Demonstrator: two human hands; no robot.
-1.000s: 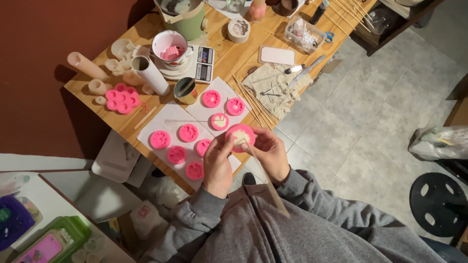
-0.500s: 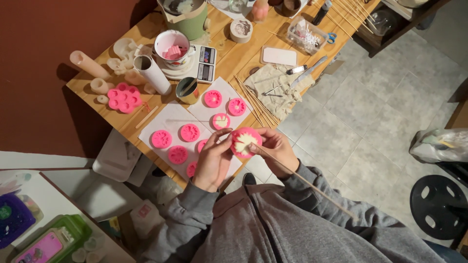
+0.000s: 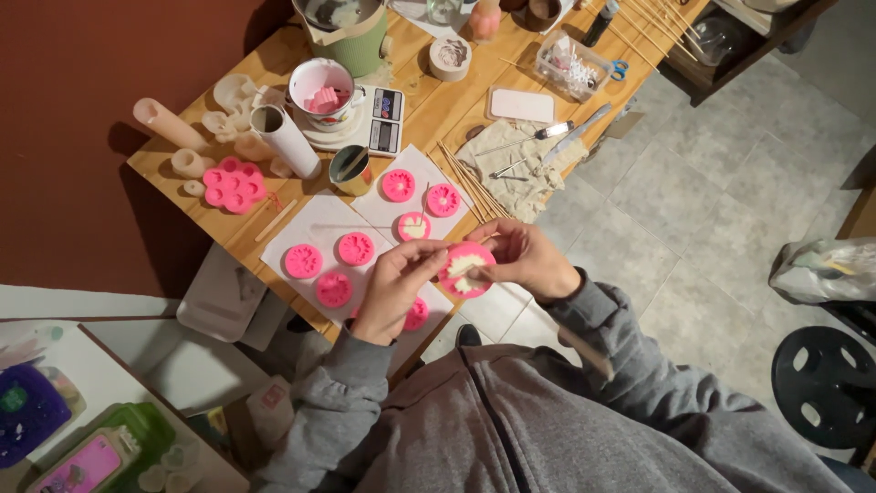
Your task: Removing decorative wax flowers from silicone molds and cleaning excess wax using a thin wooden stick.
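Note:
Both my hands hold a round pink silicone mold (image 3: 465,268) with pale wax inside, just off the front edge of the wooden table (image 3: 456,100). My left hand (image 3: 394,288) pinches its left rim with fingertips. My right hand (image 3: 523,259) cups it from the right. Several more pink molds (image 3: 355,247) lie on white paper sheets (image 3: 315,224) under and beyond my hands. One mold (image 3: 416,313) is half hidden beneath my left wrist.
A pink multi-cavity mold (image 3: 234,184), pale candles (image 3: 168,124), a white cup of pink pieces (image 3: 321,89) on a digital scale (image 3: 383,119), a green pot (image 3: 342,27), wooden skewers (image 3: 470,183), a cloth with tools (image 3: 520,164) and a clear box (image 3: 572,66) crowd the table. Tiled floor lies right.
The held mold has been raised slightly and tilted toward me, showing more pale wax. My left fingers shifted onto its left rim. The camera view moved a little closer.

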